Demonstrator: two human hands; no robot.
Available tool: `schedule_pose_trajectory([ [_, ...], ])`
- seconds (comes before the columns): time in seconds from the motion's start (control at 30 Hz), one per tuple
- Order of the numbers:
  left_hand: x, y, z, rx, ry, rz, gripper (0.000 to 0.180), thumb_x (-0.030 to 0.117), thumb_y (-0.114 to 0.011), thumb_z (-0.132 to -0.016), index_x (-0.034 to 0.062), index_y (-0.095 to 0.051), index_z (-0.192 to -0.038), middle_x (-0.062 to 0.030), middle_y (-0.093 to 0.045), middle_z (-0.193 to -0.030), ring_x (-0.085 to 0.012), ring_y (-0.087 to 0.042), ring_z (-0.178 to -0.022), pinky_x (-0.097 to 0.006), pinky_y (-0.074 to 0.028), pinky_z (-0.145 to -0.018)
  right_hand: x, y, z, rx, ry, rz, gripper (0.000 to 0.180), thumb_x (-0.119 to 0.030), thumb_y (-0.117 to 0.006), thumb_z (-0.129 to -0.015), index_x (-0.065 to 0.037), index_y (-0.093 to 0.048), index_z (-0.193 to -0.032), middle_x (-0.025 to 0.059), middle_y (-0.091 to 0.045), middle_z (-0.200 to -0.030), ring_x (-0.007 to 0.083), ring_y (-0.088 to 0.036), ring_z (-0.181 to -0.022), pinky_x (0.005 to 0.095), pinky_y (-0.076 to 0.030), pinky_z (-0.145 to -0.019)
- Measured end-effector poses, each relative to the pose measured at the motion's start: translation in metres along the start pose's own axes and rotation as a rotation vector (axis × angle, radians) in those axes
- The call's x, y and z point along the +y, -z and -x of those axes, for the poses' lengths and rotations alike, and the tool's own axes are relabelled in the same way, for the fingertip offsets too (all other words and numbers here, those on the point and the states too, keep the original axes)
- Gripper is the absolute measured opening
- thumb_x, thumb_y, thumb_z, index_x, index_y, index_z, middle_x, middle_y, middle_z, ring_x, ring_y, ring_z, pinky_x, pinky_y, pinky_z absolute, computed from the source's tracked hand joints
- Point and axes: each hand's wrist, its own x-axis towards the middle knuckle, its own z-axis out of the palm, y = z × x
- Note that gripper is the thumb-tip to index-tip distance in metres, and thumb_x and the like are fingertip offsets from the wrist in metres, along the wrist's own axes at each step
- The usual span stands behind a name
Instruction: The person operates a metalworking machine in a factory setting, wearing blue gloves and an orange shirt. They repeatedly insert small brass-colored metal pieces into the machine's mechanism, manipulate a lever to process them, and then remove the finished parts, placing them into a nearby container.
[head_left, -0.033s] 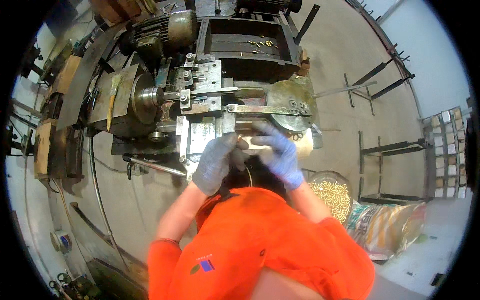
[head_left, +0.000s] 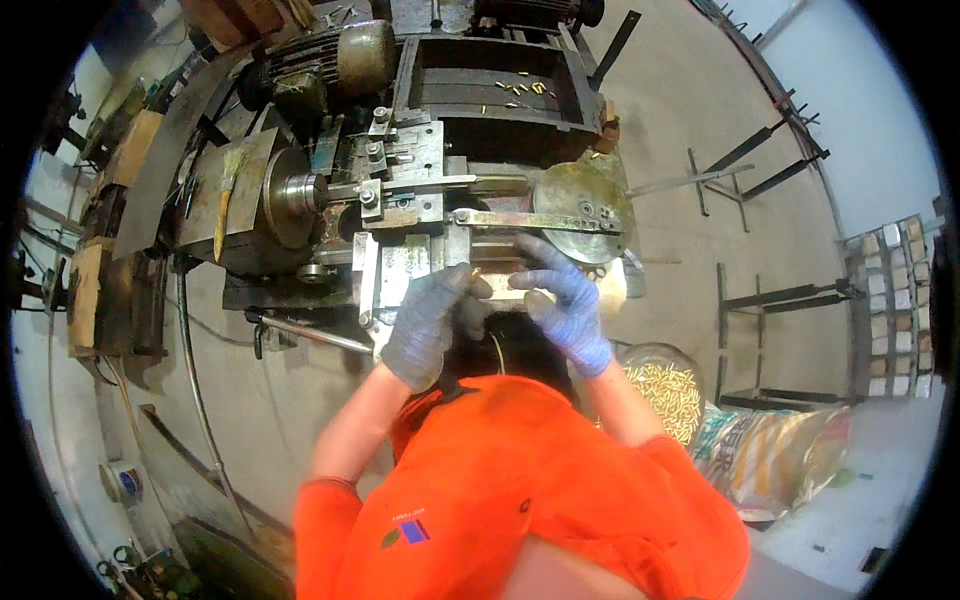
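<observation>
My left hand (head_left: 424,322), in a grey glove, is closed in a pinch in front of the lathe-like machine (head_left: 411,205). A tiny brass-coloured bit shows at its fingertips, mostly hidden by them, so its kind is unclear. Just right of it, my right hand (head_left: 566,308) wears a blue-grey glove with darkened fingertips. Its fingers are apart and curved toward the left hand, with nothing visible between them. Beyond both hands lie a flat metal bar (head_left: 540,219) and a round metal disc (head_left: 572,200). A brush (head_left: 226,205) rests on the headstock to the left.
Small brass pieces fill a round container (head_left: 692,362) at right, beside a printed sack (head_left: 785,450). More lie in the dark metal tray (head_left: 500,122) at the back. A motor (head_left: 345,62) stands at far left. A lever (head_left: 310,330) projects left of my hands.
My right hand's fingers, blurred and held higher before, are now clearer, lower and more spread. The left hand stays nearly in place, still pinched.
</observation>
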Motion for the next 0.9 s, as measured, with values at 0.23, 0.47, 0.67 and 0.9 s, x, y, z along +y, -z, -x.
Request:
schedule_pose_trajectory([
  [0.23, 0.007, 0.012, -0.007, -0.158, -0.213, -0.803, 0.048, 0.045, -0.057, -0.084, 0.0008, -0.061, -0.066, -0.0009, -0.052, -0.054, -0.0078, -0.048, -0.052, -0.025, -0.038, -0.047, -0.043, -0.006, -0.028, -0.486, 0.389, 0.505, 0.017, -0.021, -0.07, -0.07, -0.006, -0.061, -0.07, 0.0122, -0.059, -0.084, 0.0298, -0.056, -0.076, 0.0372, -0.045, -0.064],
  [0.47, 0.029, 0.017, -0.003, -0.202, -0.023, -0.869, 0.049, 0.043, -0.053, -0.085, -0.0032, -0.063, -0.072, -0.0078, -0.053, -0.052, -0.014, -0.051, -0.051, -0.03, -0.042, -0.051, -0.046, -0.008, -0.044, -0.549, 0.475, 0.429, 0.019, -0.021, -0.071, -0.069, -0.005, -0.061, -0.071, 0.0111, -0.057, -0.078, 0.0298, -0.055, -0.074, 0.0365, -0.044, -0.063],
  [0.67, 0.033, 0.03, -0.001, -0.172, -0.204, -0.896, 0.039, 0.037, -0.055, -0.086, 0.0, -0.062, -0.075, -0.0024, -0.057, -0.061, -0.0086, -0.051, -0.053, -0.025, -0.042, -0.049, -0.045, -0.019, -0.057, -0.561, 0.562, 0.421, 0.017, -0.018, -0.071, -0.067, -0.004, -0.063, -0.07, 0.0109, -0.058, -0.076, 0.0294, -0.056, -0.072, 0.0378, -0.045, -0.063],
  [0.9, 0.075, 0.062, 0.047, 0.021, -0.115, -0.732, 0.025, 0.023, -0.061, -0.083, -0.0003, -0.066, -0.091, -0.0071, -0.065, -0.08, -0.0097, -0.058, -0.078, -0.025, -0.047, -0.067, -0.057, -0.043, -0.089, -0.68, 0.566, 0.417, 0.016, -0.017, -0.072, -0.066, -0.004, -0.067, -0.073, 0.0116, -0.063, -0.082, 0.0286, -0.059, -0.076, 0.0369, -0.048, -0.067],
])
